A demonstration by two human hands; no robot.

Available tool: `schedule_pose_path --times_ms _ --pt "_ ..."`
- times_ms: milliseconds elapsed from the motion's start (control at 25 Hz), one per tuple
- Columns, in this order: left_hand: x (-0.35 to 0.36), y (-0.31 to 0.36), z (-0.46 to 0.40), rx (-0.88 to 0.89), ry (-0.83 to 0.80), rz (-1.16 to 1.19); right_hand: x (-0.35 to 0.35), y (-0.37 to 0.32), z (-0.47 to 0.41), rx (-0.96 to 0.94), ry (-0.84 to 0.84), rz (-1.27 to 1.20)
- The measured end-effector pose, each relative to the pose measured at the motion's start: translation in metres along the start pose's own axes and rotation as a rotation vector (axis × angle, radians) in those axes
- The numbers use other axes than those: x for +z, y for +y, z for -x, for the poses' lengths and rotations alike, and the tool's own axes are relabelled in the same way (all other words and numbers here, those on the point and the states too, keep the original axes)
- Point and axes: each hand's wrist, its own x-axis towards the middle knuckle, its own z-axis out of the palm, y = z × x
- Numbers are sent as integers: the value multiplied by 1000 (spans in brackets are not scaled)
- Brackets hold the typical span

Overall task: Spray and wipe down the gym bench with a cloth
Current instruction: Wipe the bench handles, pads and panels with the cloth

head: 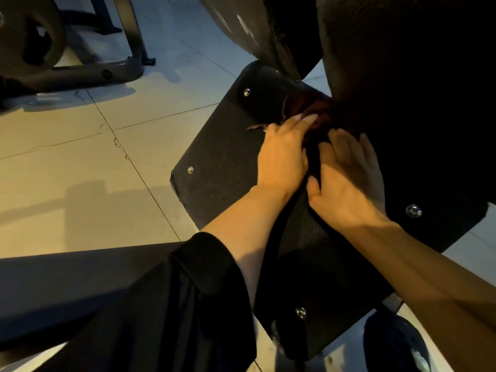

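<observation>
1. Pressing dark maroon cloth [308,108], crumpled, at 1 o'clock on the black bench pad [222,157]: left hand [284,157], fingers straight.
2. Right hand [349,178] flat, holding nothing.
3. Pad's 9 o'clock edge borders bare tiled floor [80,157].

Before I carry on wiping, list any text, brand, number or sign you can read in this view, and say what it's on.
None readable. The black bench pad shows only metal studs, no print. The dark red cloth under the left hand and right hand is plain. The weight plate is too blurred to tell.
</observation>
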Motion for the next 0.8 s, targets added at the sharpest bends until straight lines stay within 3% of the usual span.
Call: schedule_pose_path --times_ms 120,160,280,360,560,600,720,800 --pt "-12 -32 -8 -397 66 9 2 5 0 -30 27 -7" --pt "-13 -34 -7 -420 87 32 4 7 0 -51 41 -10" --pt "-7 -7 6 -55 57 21 10 10 -4 -108 34 10" --pt "-2 -6 0 52 19 -7 11 6 -10 -104 7 20" --pt "-10 -36 -27 -470 128 119 20 5 -15 -93 -13 60" --pt "-10 -34 -32 -487 131 154 20 6 -15 -112 -13 65" --pt "-6 -20 -42 -244 61 210 19 5 -12 -102 -11 29" --pt "-4 -29 -49 -191 20 247 17 1 -12 -96 -3 23"
